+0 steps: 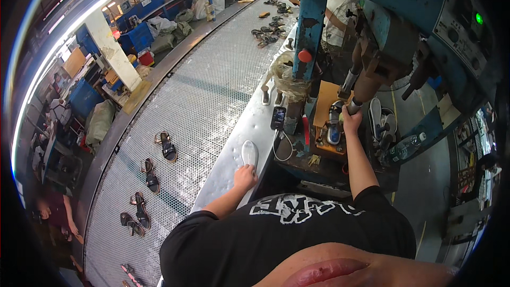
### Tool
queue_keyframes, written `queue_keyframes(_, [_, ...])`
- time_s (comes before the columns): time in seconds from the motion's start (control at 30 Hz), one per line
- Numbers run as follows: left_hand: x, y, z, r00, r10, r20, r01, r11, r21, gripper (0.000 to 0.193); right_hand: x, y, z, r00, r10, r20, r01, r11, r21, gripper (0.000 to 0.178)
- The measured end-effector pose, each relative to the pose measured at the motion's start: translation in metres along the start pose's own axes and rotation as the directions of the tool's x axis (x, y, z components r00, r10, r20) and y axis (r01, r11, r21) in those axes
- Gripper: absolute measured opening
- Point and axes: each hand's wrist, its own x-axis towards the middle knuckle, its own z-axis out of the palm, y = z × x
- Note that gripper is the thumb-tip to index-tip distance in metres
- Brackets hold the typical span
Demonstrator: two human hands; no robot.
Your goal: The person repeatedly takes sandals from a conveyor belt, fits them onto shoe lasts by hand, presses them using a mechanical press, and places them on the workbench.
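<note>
My left hand (245,177) has its fingers closed on the near end of a pale, sole-shaped piece (249,152), which lies on the metal ledge (223,172). Under the press, a dark sandal with a blue heel end (333,134) sits on an orange-brown block (325,103). Beside that sandal and just below the press's metal shaft (355,105) is my right hand (351,123). Its fingers are curled and partly hidden, so what they grip cannot be made out.
Several dark sandals (169,148) lie on the perforated conveyor (202,95) at left, more at its far end. A phone (278,118) with a white cable rests by the blue press frame (309,32). A plastic bottle (408,146) lies right. Other people are at far back and left.
</note>
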Motion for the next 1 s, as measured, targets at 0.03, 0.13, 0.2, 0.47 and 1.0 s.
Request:
queue_keyframes(0.03, [0.0,-0.002,-0.001,1.0,0.012,0.022,-0.012,1.0,0.006,0.021,0.001,0.001,0.001,1.0,-0.001,-0.007,0.001,1.0,-0.01,0.023])
queue_keyframes(0.13, [0.003,0.002,-0.003,0.983,-0.084,0.163,0.078,0.996,0.042,0.03,0.001,0.009,0.001,1.0,-0.026,-0.013,0.026,0.999,-0.025,0.025])
queue_keyframes(0.2, [0.024,-0.003,-0.007,0.868,-0.048,0.495,0.007,0.996,0.086,0.038,0.004,0.013,0.001,0.999,-0.052,0.0,0.052,0.998,-0.024,0.028])
queue_keyframes(0.47, [0.1,0.116,-0.244,0.897,0.124,-0.424,-0.247,0.937,-0.248,0.054,0.0,0.018,-0.007,0.999,-0.035,0.032,0.035,0.999,0.001,0.026])
queue_keyframes(1.0, [-0.02,0.01,-0.015,0.986,0.043,0.159,-0.062,0.991,0.118,0.021,0.008,0.022,-0.001,0.995,-0.102,0.0,0.102,0.99,-0.099,0.041])
